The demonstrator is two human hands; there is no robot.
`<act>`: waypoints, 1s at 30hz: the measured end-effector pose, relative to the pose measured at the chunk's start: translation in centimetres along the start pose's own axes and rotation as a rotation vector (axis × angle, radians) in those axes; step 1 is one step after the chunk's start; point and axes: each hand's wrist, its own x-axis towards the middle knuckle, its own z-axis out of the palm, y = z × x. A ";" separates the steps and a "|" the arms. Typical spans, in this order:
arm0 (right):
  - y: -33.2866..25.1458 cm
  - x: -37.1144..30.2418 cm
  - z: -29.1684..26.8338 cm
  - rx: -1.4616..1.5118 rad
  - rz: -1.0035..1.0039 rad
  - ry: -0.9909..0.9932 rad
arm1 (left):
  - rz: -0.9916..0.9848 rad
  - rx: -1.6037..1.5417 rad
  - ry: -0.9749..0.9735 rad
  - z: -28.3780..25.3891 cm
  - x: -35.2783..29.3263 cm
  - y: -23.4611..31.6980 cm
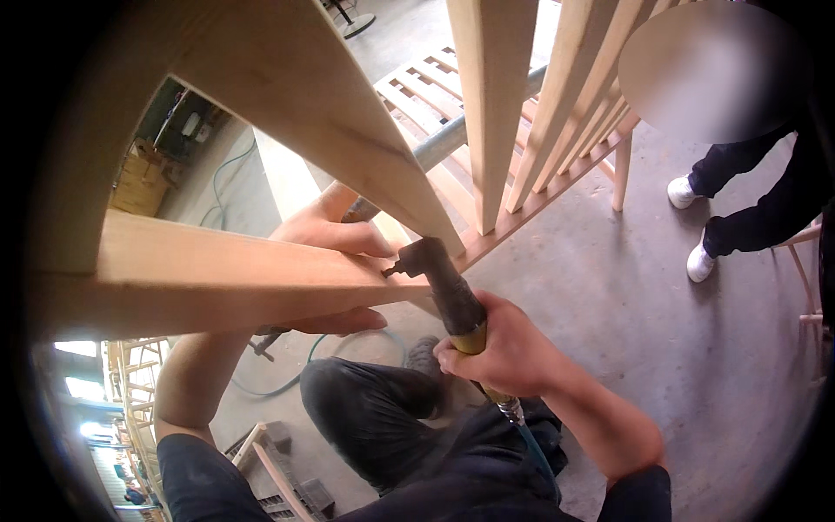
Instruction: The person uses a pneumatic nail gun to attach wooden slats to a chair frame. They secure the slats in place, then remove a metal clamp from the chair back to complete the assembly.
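My right hand is wrapped round the body of a right-angle air driver, dark at the head with a yellowish band. Its tip meets the side of a pale wooden rail, close to the rail's end. From the left, my left hand grips that same rail, with fingers showing above it and part of the hand below. Beside the left hand's upper fingers runs a grey metal pipe, partly hidden by the wood. A broad slat slants down to the joint near the driver's head.
Upright slats stand along a lower rail stretching to the far right. A slatted wooden panel lies beyond. Another person's legs are at the right. A green hose curls on the floor near my knee.
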 end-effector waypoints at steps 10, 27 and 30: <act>1.6 0.6 1.1 0.064 -0.125 0.036 | -0.166 0.162 -0.048 0.2 -0.4 3.1; 2.0 -0.4 3.3 0.322 -0.172 0.071 | 0.222 0.395 0.061 1.1 -0.7 0.5; 2.4 -0.6 3.3 -0.004 -0.275 0.305 | 0.016 0.206 0.023 1.2 -0.7 0.7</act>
